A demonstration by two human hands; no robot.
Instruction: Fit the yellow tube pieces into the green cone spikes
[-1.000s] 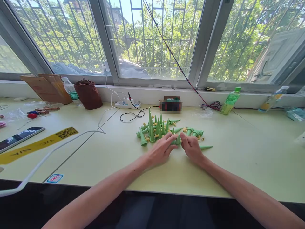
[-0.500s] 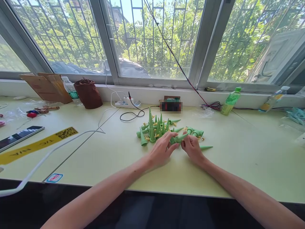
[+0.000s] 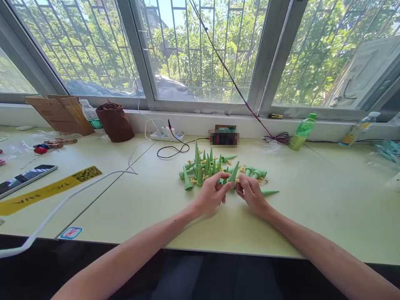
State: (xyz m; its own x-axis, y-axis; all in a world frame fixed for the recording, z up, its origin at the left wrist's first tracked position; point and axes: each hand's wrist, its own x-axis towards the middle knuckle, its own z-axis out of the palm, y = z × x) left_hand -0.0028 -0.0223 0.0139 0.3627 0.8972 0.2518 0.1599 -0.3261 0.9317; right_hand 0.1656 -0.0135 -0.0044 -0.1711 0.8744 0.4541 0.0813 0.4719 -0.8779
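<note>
Between the thumb and fingers of my left hand [image 3: 214, 191] is a green cone-shaped piece [image 3: 234, 173], its tip pointing up and slightly right. My right hand [image 3: 251, 193] pinches a small yellow piece [image 3: 238, 180] against the cone's right side; most of it is hidden by my fingers. Behind my left hand, a cluster of green cones [image 3: 198, 168] stands and lies with small yellow pieces among them. Beyond my right hand lie more green cones and yellow bits [image 3: 258, 173]. One green cone [image 3: 270, 192] lies beside my right wrist.
A power strip [image 3: 167, 135] with cables sits by the window wall, near a partly blurred device [image 3: 223, 137]. A green-capped bottle [image 3: 303, 132] stands right. To the left are a brown bag [image 3: 115, 123], a phone [image 3: 26, 179] and a white cable [image 3: 78, 192] crossing the table.
The held green cone has turned from lying toward the right to pointing upward. A small yellow piece now shows at my right fingertips.
</note>
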